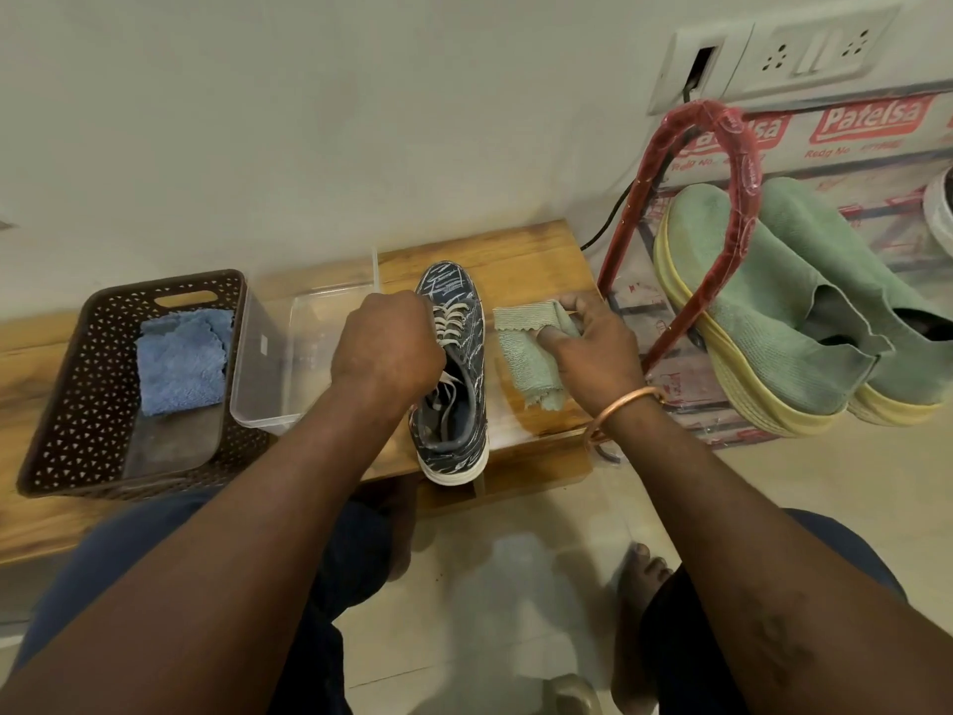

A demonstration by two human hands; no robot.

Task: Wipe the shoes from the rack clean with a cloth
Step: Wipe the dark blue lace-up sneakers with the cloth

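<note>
While the dark blue patterned canvas sneaker (pixel 462 308) between both hands is gripped by the left hand (pixel 387 348), a pale green cloth (pixel 521 345) is pinched by the right hand (pixel 593 350).

Three shoes show clearly: one dark patterned sneaker (pixel 477 363) and two green shoes (pixel 763 312). Two cloths: one blue cloth (pixel 180 361), one green cloth (pixel 526 353). One brown basket (pixel 67 405) and one clear tub (pixel 314 348).

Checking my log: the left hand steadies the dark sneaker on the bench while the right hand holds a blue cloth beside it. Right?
No. The head view shows the right hand holding a green cloth; the blue cloth lies in the brown basket. The left hand does steady the dark sneaker on the bench.
</note>
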